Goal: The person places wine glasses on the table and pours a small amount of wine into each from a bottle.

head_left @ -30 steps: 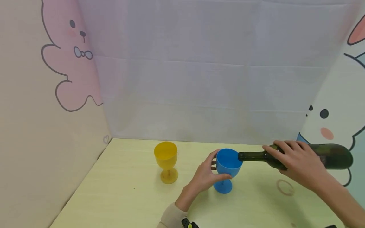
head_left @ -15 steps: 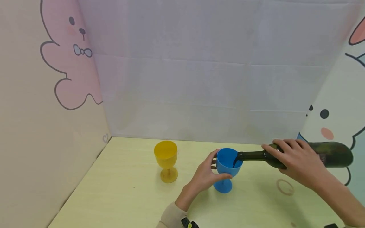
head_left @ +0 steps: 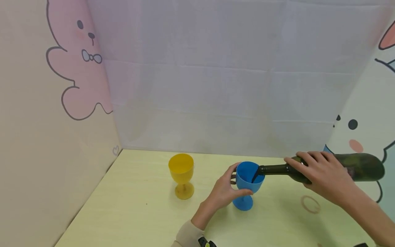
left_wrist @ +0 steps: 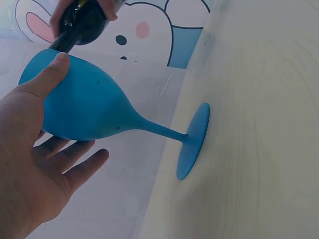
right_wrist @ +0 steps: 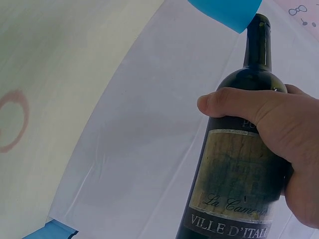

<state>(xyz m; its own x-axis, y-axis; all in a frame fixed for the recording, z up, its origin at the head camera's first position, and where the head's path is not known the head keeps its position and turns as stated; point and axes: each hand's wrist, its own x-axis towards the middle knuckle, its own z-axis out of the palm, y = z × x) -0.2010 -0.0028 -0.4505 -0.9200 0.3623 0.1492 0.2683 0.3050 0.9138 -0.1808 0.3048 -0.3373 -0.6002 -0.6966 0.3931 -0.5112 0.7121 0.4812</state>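
My left hand [head_left: 223,192] holds the bowl of a blue goblet [head_left: 248,187], thumb on the near side and fingers behind. In the left wrist view the goblet's foot [left_wrist: 194,142] is at the table surface. With my right hand [head_left: 330,180] I grip a dark green wine bottle [head_left: 365,167] around its shoulder, tipped almost level. The bottle's mouth [head_left: 261,170] is at the goblet's right rim, and a dark stream of liquid [head_left: 254,176] runs down inside the bowl. A printed label [right_wrist: 232,174] shows in the right wrist view. The liquid's level is hidden.
A yellow goblet [head_left: 181,171] stands upright on the pale table [head_left: 129,219], left of the blue one. A reddish ring stain [head_left: 310,204] marks the table at the right. White sheeting [head_left: 191,85] closes off the back, with cartoon-printed walls at both sides.
One second ago no stream showed at the bottle's mouth; dark liquid now flows from it into the blue goblet. Both hands have stayed nearly in place.
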